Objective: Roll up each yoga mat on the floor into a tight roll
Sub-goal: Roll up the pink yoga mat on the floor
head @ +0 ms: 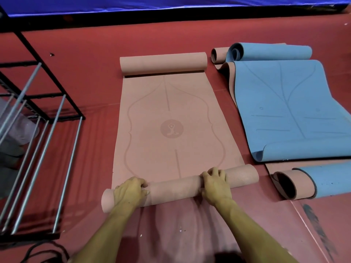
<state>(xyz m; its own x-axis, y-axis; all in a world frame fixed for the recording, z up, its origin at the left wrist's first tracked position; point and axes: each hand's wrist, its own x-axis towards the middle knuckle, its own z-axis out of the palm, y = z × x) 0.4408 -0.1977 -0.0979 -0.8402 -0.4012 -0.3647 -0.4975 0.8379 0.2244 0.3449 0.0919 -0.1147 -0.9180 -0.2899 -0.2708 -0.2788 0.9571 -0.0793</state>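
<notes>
1. The step in hand is rolling the pink mat, which lies flat on the red floor; a roll has formed at its near end, while the far end curls up on itself.
2. The next move, I judge, calls for even forward pressure from both sides — the roll sits slightly askew.
3. The left hand curls over the roll near its left end, gripping it.
4. The right hand clasps the roll right of centre, fingers wrapped over the top.

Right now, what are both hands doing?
Left hand: curled over the rolled end of the pink mat, gripping it.
Right hand: gripping the same roll.
</notes>
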